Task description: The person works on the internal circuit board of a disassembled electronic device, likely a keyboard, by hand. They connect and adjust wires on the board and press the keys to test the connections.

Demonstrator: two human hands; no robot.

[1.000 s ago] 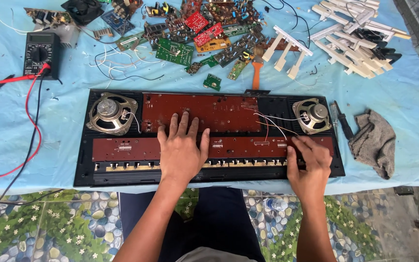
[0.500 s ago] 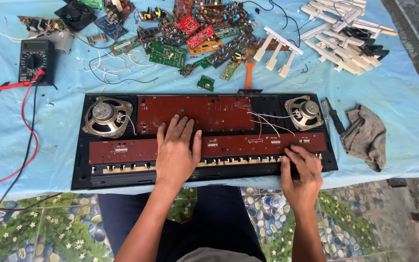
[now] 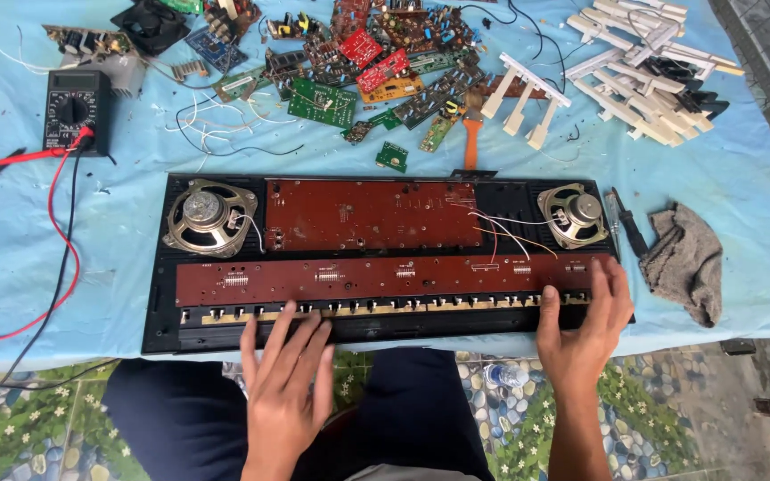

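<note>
**Both hands spread flat at the opened keyboard's front edge**

Neither hand grips anything — left hand (image 3: pixel 285 379) and right hand (image 3: pixel 581 325) lie open-fingered on the keyboard chassis (image 3: pixel 158 330), which sits on the blue-covered table (image 3: pixel 11 249). Keys (image 3: pixel 643 85) already lie removed — brown circuit boards (image 3: pixel 372 214) and speakers (image 3: pixel 207 216) remain mounted.

1. The left hand (image 3: pixel 285 392) covers part of the front edge of the opened keyboard case (image 3: pixel 385 258), so the contacts under its fingers cannot be seen.
2. The right hand (image 3: pixel 581 334) hides the case's front right corner.
3. The heap of circuit boards (image 3: pixel 363 62) is cut off by the top edge of the picture.
4. The red lead (image 3: pixel 11 160) runs out past the left edge.
5. Parts on the boards are too small to tell apart.
6. A bottle (image 3: pixel 505 374) under the table (image 3: pixel 741 178) is half hidden.
</note>
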